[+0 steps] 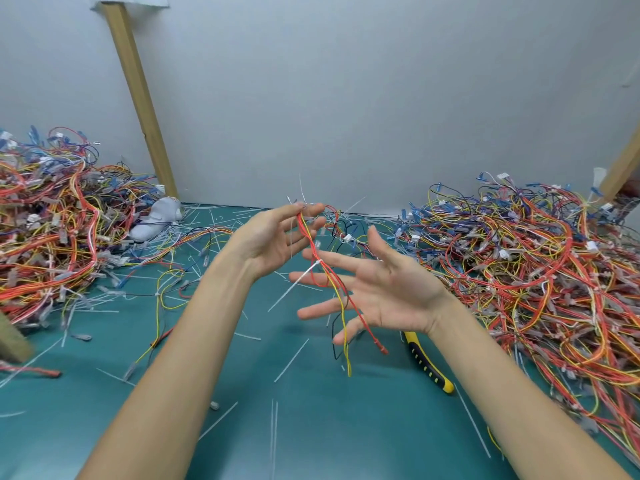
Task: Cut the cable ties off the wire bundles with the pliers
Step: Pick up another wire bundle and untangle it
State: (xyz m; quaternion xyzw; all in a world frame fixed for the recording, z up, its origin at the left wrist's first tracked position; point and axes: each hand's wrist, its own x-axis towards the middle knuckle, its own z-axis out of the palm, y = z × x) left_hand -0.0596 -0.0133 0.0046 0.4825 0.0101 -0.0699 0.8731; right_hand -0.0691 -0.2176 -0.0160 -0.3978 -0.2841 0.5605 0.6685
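My left hand (277,237) is raised palm up and pinches the top of a thin wire bundle (323,271) of red, yellow and black wires between thumb and fingertips. The bundle hangs down in front of my right hand (374,289). A white cable tie (308,273) is fastened round the bundle about halfway down, its tail sticking out to the lower left. My right hand is spread with straight fingers just behind the wires and holds nothing. The pliers (427,363), with yellow and black handles, lie on the green mat under my right wrist, partly hidden.
Large heaps of tangled wires lie at the left (59,220) and at the right (540,271). Several cut white tie pieces (291,360) litter the green mat (311,427). A grey glove (157,218) lies by a slanted wooden post (142,98) against the grey wall.
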